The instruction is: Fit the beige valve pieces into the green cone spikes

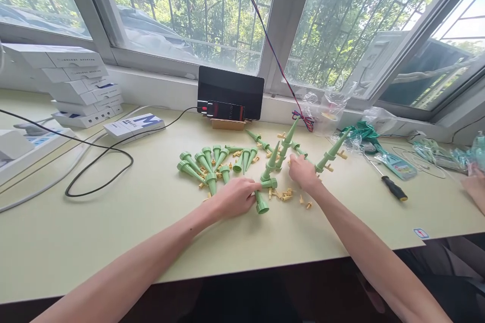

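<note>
Several green plastic cone spikes [206, 161] lie in a heap on the pale table [113, 232], mixed with small tan plastic pieces [284, 194]. My left hand [233, 198] is curled around one green spike [260, 203] that lies flat beside it. Just above that hand another spike [271, 164] stands upright. My right hand [303, 171] reaches among the upright spikes [330, 154], fingers closed on something I cannot make out.
A phone [225, 110] leans against a dark tablet [230, 90] at the window. A black cable [98, 161] loops at left near stacked white boxes [81, 86]. A screwdriver [390, 185] and plastic bags [326, 106] lie at right. Another person's hand [475, 184] shows at the far right edge.
</note>
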A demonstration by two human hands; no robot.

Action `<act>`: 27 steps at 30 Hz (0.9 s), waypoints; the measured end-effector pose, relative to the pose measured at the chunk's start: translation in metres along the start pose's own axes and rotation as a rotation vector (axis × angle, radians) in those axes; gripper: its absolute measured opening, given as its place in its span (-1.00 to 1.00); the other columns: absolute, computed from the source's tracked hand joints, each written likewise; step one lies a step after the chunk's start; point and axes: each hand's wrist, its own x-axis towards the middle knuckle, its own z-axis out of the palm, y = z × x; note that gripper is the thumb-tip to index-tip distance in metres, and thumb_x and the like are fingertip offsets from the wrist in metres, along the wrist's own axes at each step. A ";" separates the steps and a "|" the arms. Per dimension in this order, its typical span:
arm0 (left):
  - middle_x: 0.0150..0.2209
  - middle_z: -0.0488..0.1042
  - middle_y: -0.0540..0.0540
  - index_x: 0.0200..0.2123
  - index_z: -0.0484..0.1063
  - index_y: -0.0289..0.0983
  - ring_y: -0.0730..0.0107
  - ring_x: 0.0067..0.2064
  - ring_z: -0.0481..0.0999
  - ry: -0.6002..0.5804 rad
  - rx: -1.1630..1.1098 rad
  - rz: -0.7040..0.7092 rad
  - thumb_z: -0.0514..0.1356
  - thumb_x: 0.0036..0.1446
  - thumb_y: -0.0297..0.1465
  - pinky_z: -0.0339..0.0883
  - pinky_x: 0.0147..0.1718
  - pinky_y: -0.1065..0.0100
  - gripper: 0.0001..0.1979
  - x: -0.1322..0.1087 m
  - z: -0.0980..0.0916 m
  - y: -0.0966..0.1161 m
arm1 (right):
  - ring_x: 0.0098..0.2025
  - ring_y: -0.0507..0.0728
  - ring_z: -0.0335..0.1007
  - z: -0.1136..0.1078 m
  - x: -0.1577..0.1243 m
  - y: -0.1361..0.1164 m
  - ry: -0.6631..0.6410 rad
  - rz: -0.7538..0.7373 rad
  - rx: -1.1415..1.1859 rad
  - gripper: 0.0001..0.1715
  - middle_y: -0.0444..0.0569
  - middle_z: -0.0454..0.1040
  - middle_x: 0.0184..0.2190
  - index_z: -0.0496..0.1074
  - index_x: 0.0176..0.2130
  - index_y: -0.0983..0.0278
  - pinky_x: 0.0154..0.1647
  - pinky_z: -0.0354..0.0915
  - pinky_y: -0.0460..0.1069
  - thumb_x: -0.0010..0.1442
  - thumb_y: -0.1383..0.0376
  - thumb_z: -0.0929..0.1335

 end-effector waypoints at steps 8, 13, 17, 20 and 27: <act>-0.34 0.54 -0.07 -0.24 0.51 -0.23 0.29 -0.31 0.52 -0.002 0.010 0.002 0.03 0.09 -0.56 0.23 -0.39 0.38 -0.71 0.000 0.000 -0.001 | -0.21 0.21 0.53 0.007 0.001 -0.002 0.036 -0.011 0.004 -0.75 0.21 0.38 -0.12 0.32 -0.03 0.36 -0.33 0.28 -0.02 0.35 0.44 0.16; -0.33 0.55 -0.07 -0.23 0.52 -0.23 0.29 -0.30 0.52 -0.005 0.015 0.010 0.03 0.09 -0.55 0.25 -0.38 0.37 -0.69 0.001 -0.001 0.000 | -0.23 0.19 0.50 0.007 -0.010 -0.006 0.062 -0.052 0.020 -0.77 0.17 0.38 -0.14 0.32 -0.06 0.35 -0.36 0.23 -0.03 0.38 0.42 0.15; -0.31 0.57 -0.08 -0.22 0.54 -0.23 0.28 -0.30 0.53 0.002 0.010 -0.005 0.03 0.09 -0.55 0.26 -0.38 0.37 -0.68 0.001 0.000 0.000 | -0.26 0.16 0.48 0.006 -0.023 -0.009 0.074 -0.091 0.040 -0.78 0.12 0.37 -0.14 0.31 -0.07 0.32 -0.37 0.20 -0.03 0.41 0.36 0.14; -0.31 0.57 -0.09 -0.21 0.55 -0.23 0.28 -0.31 0.53 0.008 0.005 -0.006 0.03 0.09 -0.55 0.26 -0.38 0.37 -0.68 0.001 0.000 -0.001 | -0.25 0.17 0.47 0.006 -0.032 -0.013 0.086 -0.112 0.055 -0.78 0.11 0.38 -0.13 0.31 -0.06 0.31 -0.37 0.19 -0.03 0.42 0.30 0.15; -0.32 0.57 -0.09 -0.21 0.55 -0.24 0.29 -0.31 0.53 0.013 -0.003 0.000 0.03 0.10 -0.55 0.27 -0.38 0.36 -0.68 0.001 -0.001 0.000 | -0.25 0.17 0.49 0.002 -0.050 -0.021 0.081 -0.171 0.108 -0.77 0.09 0.39 -0.12 0.31 -0.07 0.29 -0.37 0.15 -0.04 0.43 0.28 0.15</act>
